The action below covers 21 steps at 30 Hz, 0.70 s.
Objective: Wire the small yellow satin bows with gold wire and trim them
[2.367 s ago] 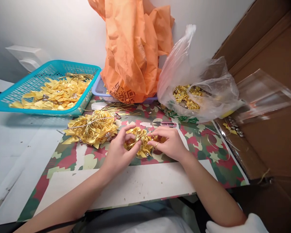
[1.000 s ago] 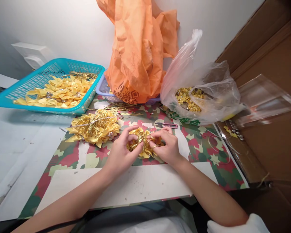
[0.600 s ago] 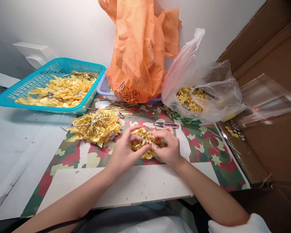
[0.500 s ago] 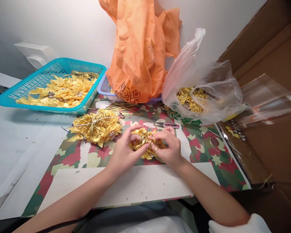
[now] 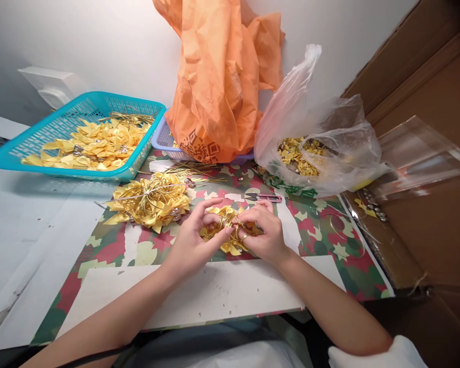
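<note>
Behind the white paper strip (image 5: 203,291) at the front edge of the camouflage-print mat (image 5: 318,235), clamping the gold wires (image 5: 227,219) of a yellow ribbon-flower cluster (image 5: 233,248) with left hand (image 5: 190,243) and right hand (image 5: 269,235), close together. At right, more mat toward a cardboard box (image 5: 425,230). Farther back, ribbon flowers (image 5: 95,145) in a teal basket (image 5: 78,174), gold pieces (image 5: 299,156) in a plastic bag (image 5: 279,120). Closer hand to hand than about two seconds ago.

A plain pale wall (image 5: 118,41) closes the far side, brightest around its middle and greyer at left, where 1 white fitting (image 5: 49,79) juts out. A camouflage-patterned sheet (image 5: 314,230) covers the middle of the table (image 5: 61,220), white at left. Brown cardboard (image 5: 433,230) stands at right, darkest toward the far corner.
</note>
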Available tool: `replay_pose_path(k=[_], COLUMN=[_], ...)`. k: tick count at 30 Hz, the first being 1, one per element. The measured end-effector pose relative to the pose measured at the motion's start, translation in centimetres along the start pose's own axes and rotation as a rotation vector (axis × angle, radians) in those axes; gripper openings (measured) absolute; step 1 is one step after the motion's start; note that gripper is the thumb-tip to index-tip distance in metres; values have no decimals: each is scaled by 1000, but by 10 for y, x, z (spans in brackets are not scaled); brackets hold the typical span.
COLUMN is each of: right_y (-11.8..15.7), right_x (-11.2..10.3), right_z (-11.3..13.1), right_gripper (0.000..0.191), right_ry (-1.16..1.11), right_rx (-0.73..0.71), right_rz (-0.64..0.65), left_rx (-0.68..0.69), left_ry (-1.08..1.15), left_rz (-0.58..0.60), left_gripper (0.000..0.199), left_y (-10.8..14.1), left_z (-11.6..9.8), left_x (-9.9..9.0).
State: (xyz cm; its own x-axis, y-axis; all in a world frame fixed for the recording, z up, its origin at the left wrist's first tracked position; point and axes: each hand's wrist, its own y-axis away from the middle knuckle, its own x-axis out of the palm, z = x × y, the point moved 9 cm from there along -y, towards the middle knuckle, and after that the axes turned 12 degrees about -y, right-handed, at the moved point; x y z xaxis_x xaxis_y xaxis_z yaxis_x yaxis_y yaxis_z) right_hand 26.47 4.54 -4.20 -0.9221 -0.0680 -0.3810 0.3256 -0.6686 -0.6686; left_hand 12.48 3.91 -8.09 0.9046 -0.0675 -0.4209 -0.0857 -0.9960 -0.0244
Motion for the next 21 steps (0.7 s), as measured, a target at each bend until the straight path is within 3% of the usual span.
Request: replay_pose_path(k=[5, 9, 21], right_y=[-1, 0, 4], right_x=[-5, -2, 3], right_z=[3, 0, -9], right_gripper=[17, 21, 24], right_ry=[-45, -125, -153], right_rx=[-33, 13, 124], right_rz=[-69, -38, -7], left_rx=[-88, -138, -115], left_ry=[80, 152, 154], left_rz=[7, 14, 31], left_gripper=[51, 53, 54], left_y=[1, 0, 1], left_z=[6, 9, 5], left_x=[0, 1, 3])
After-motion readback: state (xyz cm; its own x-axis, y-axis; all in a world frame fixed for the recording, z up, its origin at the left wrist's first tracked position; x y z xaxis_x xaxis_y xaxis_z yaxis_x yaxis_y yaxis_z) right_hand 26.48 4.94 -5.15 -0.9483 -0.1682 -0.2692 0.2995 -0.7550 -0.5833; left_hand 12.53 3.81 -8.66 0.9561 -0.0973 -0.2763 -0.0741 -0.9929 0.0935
